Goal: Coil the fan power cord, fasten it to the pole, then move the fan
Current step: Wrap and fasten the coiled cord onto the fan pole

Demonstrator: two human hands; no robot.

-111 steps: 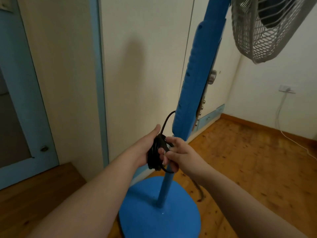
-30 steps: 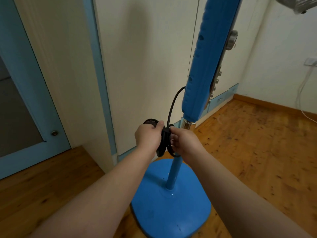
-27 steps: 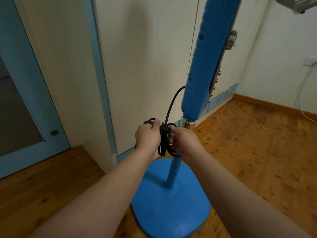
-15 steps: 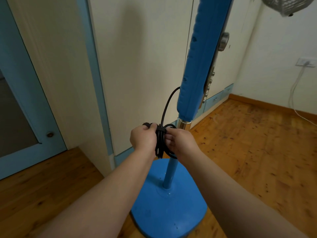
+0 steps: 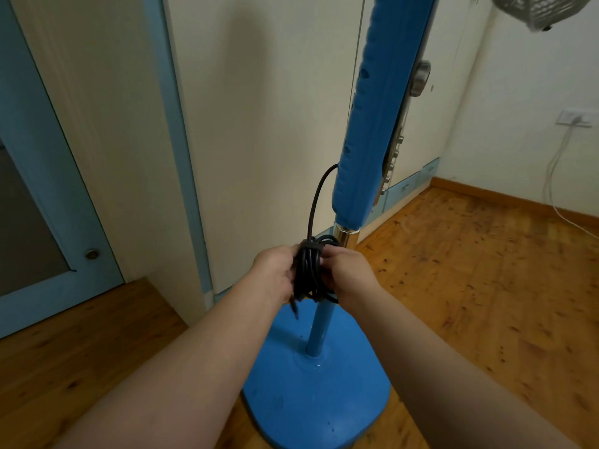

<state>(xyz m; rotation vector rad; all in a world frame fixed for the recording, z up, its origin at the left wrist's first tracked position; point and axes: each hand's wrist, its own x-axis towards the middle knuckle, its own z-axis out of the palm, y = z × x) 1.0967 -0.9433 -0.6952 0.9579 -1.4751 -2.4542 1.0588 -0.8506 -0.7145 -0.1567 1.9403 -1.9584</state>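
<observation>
- The left hand point(image 5: 274, 273) grasps the left side of the coiled power cord point(image 5: 309, 273), with its fingers curled round the black loops.
- The right hand point(image 5: 350, 273) grasps the right side of the same bundle. Its fingers are curled in and its fingertips press near the top of the loops.
- The bundle stands upright between the two hands and touches both. One turn of cord lies across its top, between the fingertips.
- The pole point(image 5: 321, 325) runs down just beyond and below the right hand. Whether the cord passes round the pole cannot be told.
- A chrome collar point(image 5: 345, 234) sits on the pole just beyond the right hand's fingertips, and the blue column point(image 5: 379, 108) rises above it.
- A single strand point(image 5: 316, 196) climbs from the top of the bundle and arcs up into the lower end of the column.
- A short cord end point(image 5: 294, 311) hangs below the heel of the left hand.
- The blue base point(image 5: 317, 400) rests on the wooden floor point(image 5: 486, 303), beneath both forearms.
- High above and to the right of the right hand, the edge of the fan grille point(image 5: 538, 11) shows.
- Far to the right of the right hand is a wall outlet point(image 5: 575, 117), from which a white cable point(image 5: 551, 176) drops to the floor.
- Well to the left of the left hand stands a blue-framed door point(image 5: 48, 189).
</observation>
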